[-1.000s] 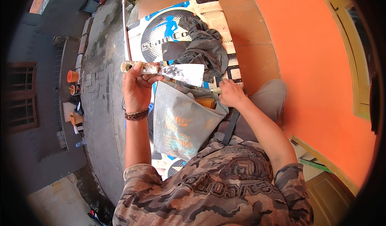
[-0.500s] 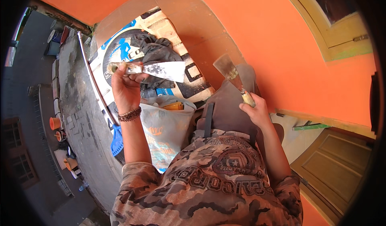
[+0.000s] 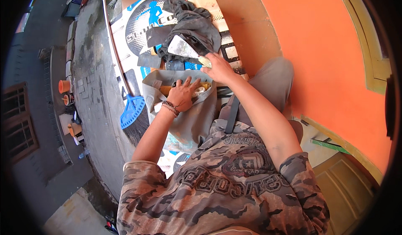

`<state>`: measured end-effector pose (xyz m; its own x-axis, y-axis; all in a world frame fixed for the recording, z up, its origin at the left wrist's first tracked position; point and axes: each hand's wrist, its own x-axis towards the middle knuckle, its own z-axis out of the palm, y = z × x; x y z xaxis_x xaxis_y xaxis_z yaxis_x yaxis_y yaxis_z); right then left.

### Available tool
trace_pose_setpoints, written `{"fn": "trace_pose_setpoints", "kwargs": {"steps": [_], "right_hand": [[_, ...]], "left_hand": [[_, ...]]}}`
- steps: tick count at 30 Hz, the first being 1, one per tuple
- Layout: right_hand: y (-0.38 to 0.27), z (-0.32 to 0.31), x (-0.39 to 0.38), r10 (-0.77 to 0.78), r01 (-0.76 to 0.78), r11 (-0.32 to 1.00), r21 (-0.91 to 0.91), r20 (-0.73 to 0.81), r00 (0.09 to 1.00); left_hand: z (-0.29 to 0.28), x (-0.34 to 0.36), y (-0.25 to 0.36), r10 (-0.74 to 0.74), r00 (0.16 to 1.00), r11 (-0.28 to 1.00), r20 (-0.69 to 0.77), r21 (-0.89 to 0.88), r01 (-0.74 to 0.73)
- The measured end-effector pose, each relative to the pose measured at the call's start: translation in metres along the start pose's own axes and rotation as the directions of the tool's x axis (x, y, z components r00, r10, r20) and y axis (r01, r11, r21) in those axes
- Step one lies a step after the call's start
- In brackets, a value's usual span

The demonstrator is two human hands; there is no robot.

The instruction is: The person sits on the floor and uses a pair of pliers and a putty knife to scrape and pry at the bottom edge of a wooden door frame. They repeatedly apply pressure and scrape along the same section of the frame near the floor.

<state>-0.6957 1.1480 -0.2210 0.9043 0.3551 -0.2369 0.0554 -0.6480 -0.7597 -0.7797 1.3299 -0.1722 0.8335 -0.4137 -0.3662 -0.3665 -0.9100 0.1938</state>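
My left hand (image 3: 181, 94) reaches into the mouth of a grey bag (image 3: 188, 124), fingers spread over its contents. No tool shows in that hand. Inside the bag, a yellow object (image 3: 205, 85) is partly covered by the fingers. Just beyond the bag, my right hand (image 3: 219, 69) grips a putty knife (image 3: 182, 47) by its yellowish handle. Its pale, stained blade points to the far left, over a crumpled dark cloth (image 3: 201, 30). Beside the cloth lie dark flat pieces (image 3: 149, 60) on a printed white and tan board (image 3: 133, 23).
A blue broom (image 3: 133, 111) with a long pale handle lies along the board's left side. The orange wall (image 3: 326, 67) rises at the right, with a wooden door (image 3: 347, 189) at lower right. Orange pots (image 3: 64, 86) stand at far left beside the paving.
My left hand has gone down into the bag, and the putty knife it held is out of sight. My right hand has moved left over the board with its putty knife.
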Motion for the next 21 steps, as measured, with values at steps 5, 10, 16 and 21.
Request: {"fn": "trace_pose_setpoints", "kwargs": {"steps": [5, 10, 16, 21], "right_hand": [[0.000, -0.011, -0.005, 0.000, 0.014, 0.919, -0.395, 0.034, 0.999], [0.019, 0.004, -0.055, 0.020, 0.200, 0.796, -0.571, 0.356, 0.934], [0.026, 0.009, -0.050, -0.120, 0.387, 0.744, -0.544, 0.462, 0.879], [0.008, 0.007, -0.058, -0.138, 0.335, 0.722, -0.606, 0.349, 0.927]], "left_hand": [[-0.004, -0.001, -0.015, 0.011, 0.999, 0.992, 0.052, -0.122, -0.004], [-0.014, -0.010, -0.026, -0.055, 0.998, 0.969, 0.007, -0.240, 0.055], [-0.020, -0.019, -0.025, -0.127, 0.978, 0.944, -0.167, -0.323, 0.067], [-0.085, -0.028, -0.004, -0.142, 0.915, 0.915, -0.379, -0.404, -0.025]]}}
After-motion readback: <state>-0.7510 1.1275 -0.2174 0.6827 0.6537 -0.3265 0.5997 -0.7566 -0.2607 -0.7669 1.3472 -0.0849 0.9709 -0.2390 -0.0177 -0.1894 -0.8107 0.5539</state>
